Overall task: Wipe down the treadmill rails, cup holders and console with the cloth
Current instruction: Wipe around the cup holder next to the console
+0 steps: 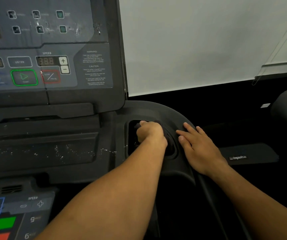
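The cloth (165,132), dark and hard for me to separate from the black plastic around it, sat bunched in the cup holder (130,135) on the right side of the treadmill, pressed under my left hand (149,133). That hand was curled into a fist down inside the recess, fingers closed on the cloth with dark folds showing past the knuckles. My right hand (199,149) lay just beside it, flat and released, fingers spread across the curved outer rim of the holder where the moulding bends toward the rail (213,205); it gripped nothing. Both forearms were bare and reached in from the lower edge of the view, the left one crossing toward the right. To the left of the holder, the shelf (43,151) below the display was speckled with pale flecks. Above it stood the console (52,49), its panel streaked and smudged, with a speed readout, plus and minus keys, a green-outlined start button (24,77) and a red-outlined stop button (51,76). A second, lower keypad (17,213) showed at the bottom left corner. A pale window blind (200,40) hung behind the machine on the right.
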Motion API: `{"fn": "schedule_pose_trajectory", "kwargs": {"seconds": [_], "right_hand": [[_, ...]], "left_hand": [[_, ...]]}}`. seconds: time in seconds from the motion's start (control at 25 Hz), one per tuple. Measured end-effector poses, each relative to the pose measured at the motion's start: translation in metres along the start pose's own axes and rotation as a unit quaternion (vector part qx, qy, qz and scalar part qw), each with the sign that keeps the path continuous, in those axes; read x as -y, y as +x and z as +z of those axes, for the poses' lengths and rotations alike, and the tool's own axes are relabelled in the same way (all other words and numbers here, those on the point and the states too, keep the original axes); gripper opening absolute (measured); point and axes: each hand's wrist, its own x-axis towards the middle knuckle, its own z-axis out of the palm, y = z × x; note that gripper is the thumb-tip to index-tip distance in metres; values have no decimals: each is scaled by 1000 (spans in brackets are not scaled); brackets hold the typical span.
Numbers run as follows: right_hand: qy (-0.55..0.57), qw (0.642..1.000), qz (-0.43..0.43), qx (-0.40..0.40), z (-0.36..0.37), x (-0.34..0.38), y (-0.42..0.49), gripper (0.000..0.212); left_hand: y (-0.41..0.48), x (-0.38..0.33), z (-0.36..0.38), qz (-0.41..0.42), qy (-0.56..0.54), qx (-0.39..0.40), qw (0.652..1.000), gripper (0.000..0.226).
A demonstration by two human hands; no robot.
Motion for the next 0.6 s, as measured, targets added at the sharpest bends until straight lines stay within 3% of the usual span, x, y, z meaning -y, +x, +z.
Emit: {"fn": "schedule_pose_trajectory", "kwargs": {"seconds": [0.08,0.2,0.28,0.36,0.44,0.52,0.56,0.6], "right_hand": [[10,1000,5,-2,-1,0,1,45],[31,999,4,-9,0,1,0,43],[62,998,12,-25,-1,0,0,42],[84,996,16,-32,-2,0,0,40],[84,996,16,-32,-2,0,0,40],[75,997,13,-29,-1,-1,1,40],[72,997,12,-28,-1,-1,1,40],[73,997,11,-27,-1,-1,2,40]], "left_hand": [[3,2,15,-32,-46,-38,998,52],[-8,30,20,26,171,-19,985,58],[-21,38,9,104,354,43,929,51],[-31,30,-10,188,502,107,838,39],[-36,23,-26,228,550,160,787,29],[-39,25,-35,244,552,191,774,26],[-40,28,-33,239,536,184,788,27],[-39,28,-29,217,496,162,825,26]]}}
